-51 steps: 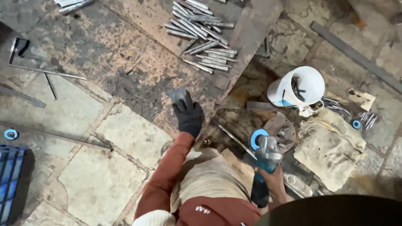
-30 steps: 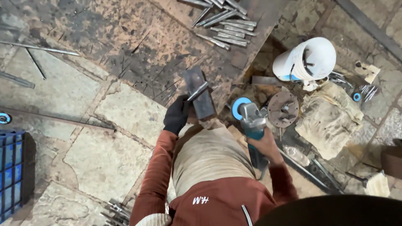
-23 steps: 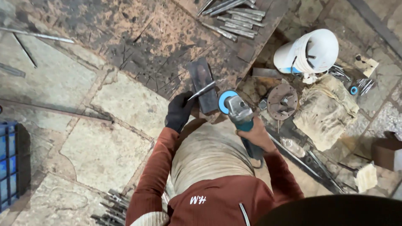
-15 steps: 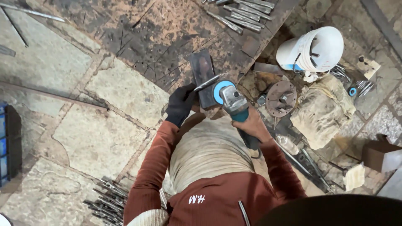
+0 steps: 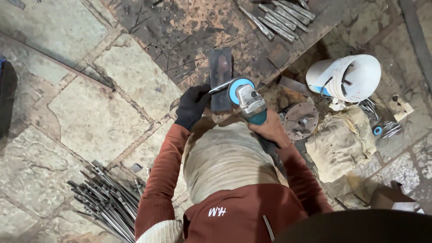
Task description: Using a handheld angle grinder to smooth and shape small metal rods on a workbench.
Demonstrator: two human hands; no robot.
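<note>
Gloved left hand grips thin metal rod on dark plate, right hand holds angle grinder, white bucket nearby

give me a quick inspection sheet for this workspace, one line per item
surface: stone slab floor, rusty metal sheet laid on it
job's things: angle grinder with blue guard; thin metal rod lying across a small dark plate
clutter: rod bundle at lower left, cut rods at top, white bucket on its side, dirty cloth, round flange
hands: gloved left hand on the rod; bare right hand grips the grinder
cables: nothing seen
surroundings: blue crate edge at far left
</note>
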